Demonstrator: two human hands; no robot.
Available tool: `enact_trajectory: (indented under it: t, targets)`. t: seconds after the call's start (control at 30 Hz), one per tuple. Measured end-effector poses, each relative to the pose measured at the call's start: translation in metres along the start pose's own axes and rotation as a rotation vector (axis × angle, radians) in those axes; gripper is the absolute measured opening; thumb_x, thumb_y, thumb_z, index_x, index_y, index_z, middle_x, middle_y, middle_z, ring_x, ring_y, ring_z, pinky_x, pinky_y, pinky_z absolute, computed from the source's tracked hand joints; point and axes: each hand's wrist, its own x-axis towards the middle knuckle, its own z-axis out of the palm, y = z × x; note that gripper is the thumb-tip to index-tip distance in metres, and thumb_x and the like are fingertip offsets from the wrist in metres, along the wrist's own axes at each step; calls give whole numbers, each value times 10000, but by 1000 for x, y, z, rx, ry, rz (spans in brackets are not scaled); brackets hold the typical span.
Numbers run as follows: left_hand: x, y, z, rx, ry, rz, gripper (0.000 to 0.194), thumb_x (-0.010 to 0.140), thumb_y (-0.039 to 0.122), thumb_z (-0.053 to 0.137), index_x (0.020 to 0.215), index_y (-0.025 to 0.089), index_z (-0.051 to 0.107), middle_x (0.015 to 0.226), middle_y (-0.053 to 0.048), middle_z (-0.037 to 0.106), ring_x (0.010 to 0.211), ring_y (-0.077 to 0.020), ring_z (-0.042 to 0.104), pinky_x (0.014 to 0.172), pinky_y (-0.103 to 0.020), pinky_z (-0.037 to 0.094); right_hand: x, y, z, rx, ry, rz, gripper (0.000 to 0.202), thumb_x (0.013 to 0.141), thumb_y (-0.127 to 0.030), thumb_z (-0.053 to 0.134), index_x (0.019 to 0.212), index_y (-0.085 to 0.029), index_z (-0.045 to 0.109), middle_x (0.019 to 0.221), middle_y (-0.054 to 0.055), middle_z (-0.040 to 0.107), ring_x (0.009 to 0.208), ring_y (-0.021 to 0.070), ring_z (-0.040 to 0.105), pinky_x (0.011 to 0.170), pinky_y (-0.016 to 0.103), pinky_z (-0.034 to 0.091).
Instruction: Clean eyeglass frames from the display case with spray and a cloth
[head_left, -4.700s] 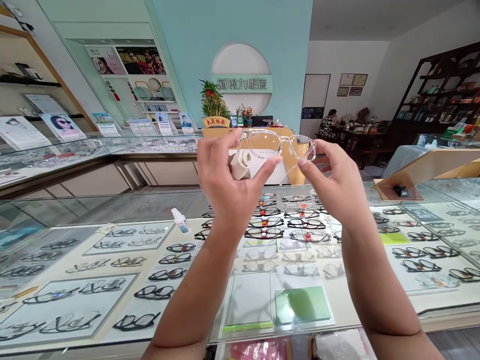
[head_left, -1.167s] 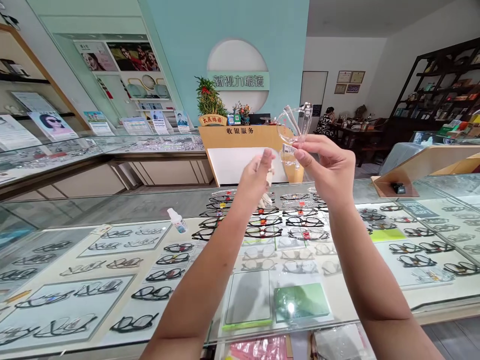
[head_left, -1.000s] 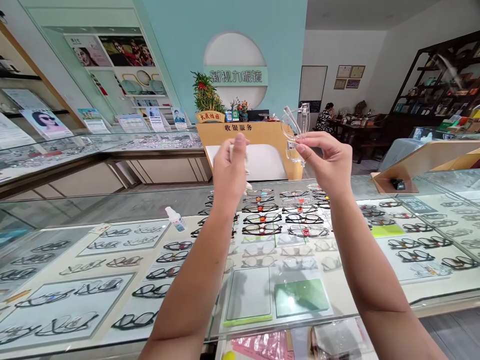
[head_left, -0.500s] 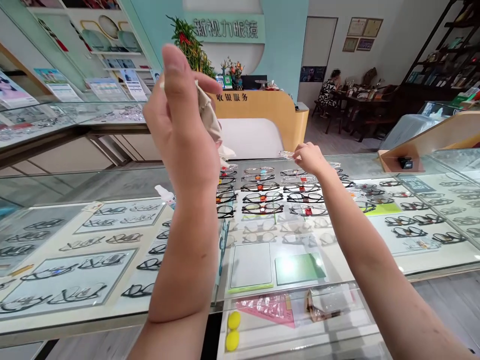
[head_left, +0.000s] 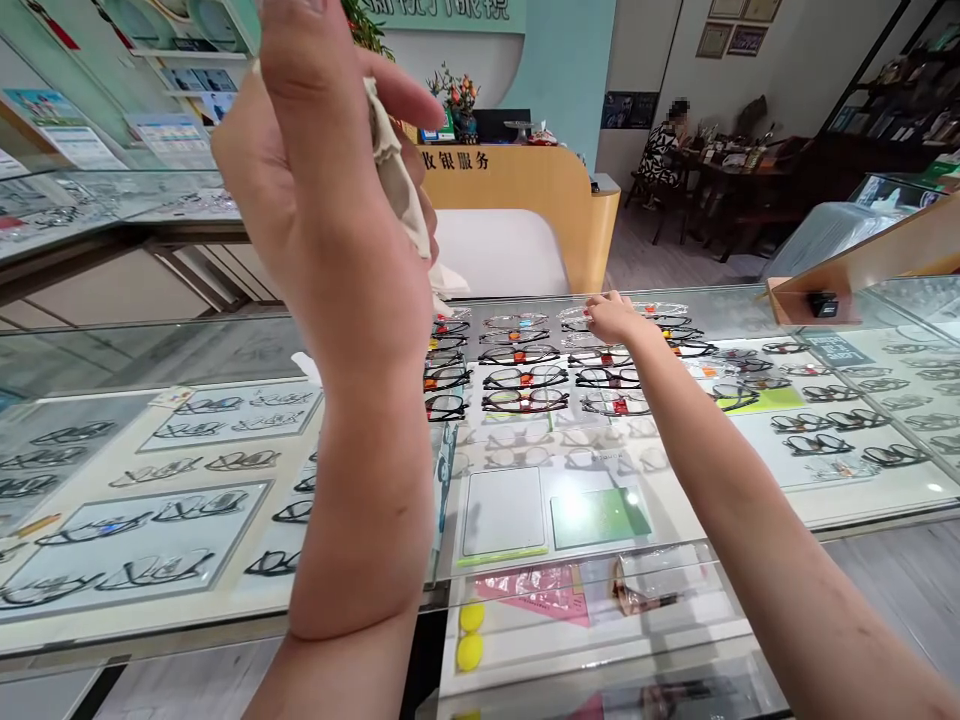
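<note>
My left hand (head_left: pixel 330 170) is raised close to the camera, its fingers curled round a cream cloth (head_left: pixel 401 185) whose loose end hangs past the fingers. At the far edge of the glass counter, my right hand (head_left: pixel 613 318) has its fingers closed at a pair of clear-framed eyeglasses (head_left: pixel 576 314), low at the counter top. The fingertips are partly hidden. Nearer to me, dark-framed eyeglasses (head_left: pixel 525 377) with red and orange tags stand in rows on the glass.
Inside the glass case lie more eyeglasses (head_left: pixel 161 507) and a green card (head_left: pixel 600 517). A white chair back (head_left: pixel 499 250) stands behind the counter, before a wooden cashier desk (head_left: pixel 517 185). A wooden stand (head_left: pixel 817 300) rests at right. A person (head_left: pixel 664 145) sits far back.
My right hand has lowered the clear eyeglasses from above the far edge to the back row. The left hand with the cloth is higher and further left in view; the view has tilted down.
</note>
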Motion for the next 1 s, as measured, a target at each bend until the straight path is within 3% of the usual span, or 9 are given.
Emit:
enact_trajectory:
  t: [0.1,0.23,0.4,0.5,0.57,0.67,0.77,0.87,1.0]
  targets:
    - [-3,-1,2,-53,77,59,623,1199,370,319,713,118,616,787,-5,461,517,15,463,544,-173,203,3,2,4,16,-11,1,459,1052,-288,509,1406,-147,764,1655,180,597,1454,442,471,1227,588,418]
    - [-6,-5,-1,162,-8,231,545,1152,417,398,710,168,598,675,-1,380,511,-48,433,522,-239,252,6,4,8,49,-16,1,446,1067,-370,516,1340,-160,800,1678,192,582,1476,452,468,1225,617,420]
    - [-7,-6,-4,174,-28,243,553,1169,422,370,739,189,629,691,-21,366,522,-80,407,488,-284,248,7,7,7,90,10,-11,416,1044,-398,549,1265,-190,835,1644,174,631,1476,442,481,1214,616,440]
    - [-4,-5,-10,222,-155,221,520,1178,392,404,770,190,656,650,-5,366,499,-92,364,489,-315,223,3,6,-5,108,51,-9,410,1042,-402,543,1200,-187,854,1534,203,707,1402,439,545,1154,578,488]
    - [-1,-5,-15,277,-291,194,412,1128,337,558,751,193,644,627,14,404,509,-91,363,512,-320,229,-2,3,-18,131,97,9,417,1051,-402,521,1139,-167,854,1375,239,772,1273,423,624,1062,531,528]
    - [1,-5,-20,467,-436,174,349,965,222,788,674,193,596,608,41,455,541,-81,349,526,-302,237,-14,-6,-42,267,233,71,348,1031,-395,560,973,-165,815,997,197,800,917,331,684,841,438,538]
    - [-2,-2,-22,685,-488,105,448,881,183,862,569,192,541,537,58,347,516,-81,266,494,-297,170,-31,-20,-69,424,496,121,288,1007,-388,632,808,-199,719,754,102,661,737,241,582,720,390,480]
    - [-7,1,-23,724,-607,59,481,804,170,890,504,205,516,502,61,302,474,-81,232,455,-292,125,-56,-38,-94,581,733,46,440,1083,-492,577,748,-214,635,702,56,509,734,208,524,692,372,448]
    - [-15,1,-25,781,-912,-60,498,783,272,875,476,232,484,451,58,301,399,-98,221,427,-306,91,-96,-64,-118,777,857,-154,644,1096,-731,472,694,-229,506,691,14,332,686,167,456,638,337,376]
